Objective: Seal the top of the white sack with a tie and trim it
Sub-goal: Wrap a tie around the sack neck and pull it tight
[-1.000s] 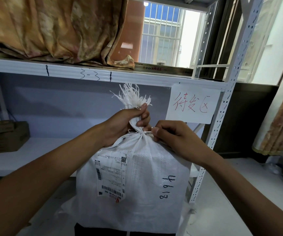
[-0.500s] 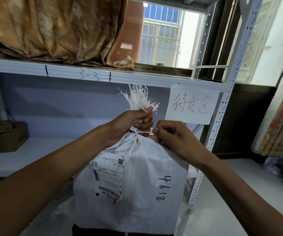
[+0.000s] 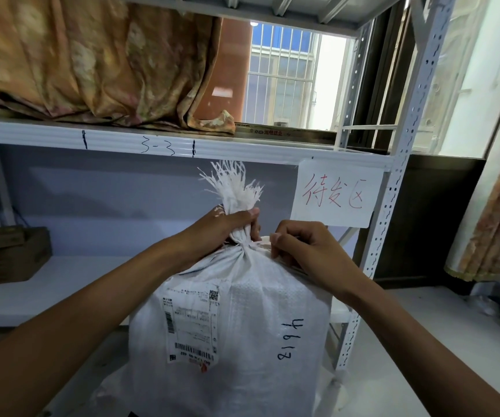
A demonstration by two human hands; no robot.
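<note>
A white woven sack (image 3: 248, 320) stands upright in front of me, with a shipping label and black handwritten digits on its front. Its top is bunched into a neck with a frayed tuft (image 3: 233, 188) sticking up. My left hand (image 3: 227, 227) grips the neck just below the tuft. A thin white tie (image 3: 253, 244) circles the neck under that hand. My right hand (image 3: 299, 248) pinches the tie's free end to the right of the neck, fingers curled.
A white metal shelf rack (image 3: 393, 206) stands right behind the sack, with a paper sign (image 3: 337, 194) in red writing taped to it. Folded orange cloth (image 3: 92, 61) lies on the upper shelf. A brown cardboard box (image 3: 8, 254) sits on the lower shelf at left.
The sack's neck and both hands have shifted slightly left and up. My right hand has drawn the tie end a little further right of the neck.
</note>
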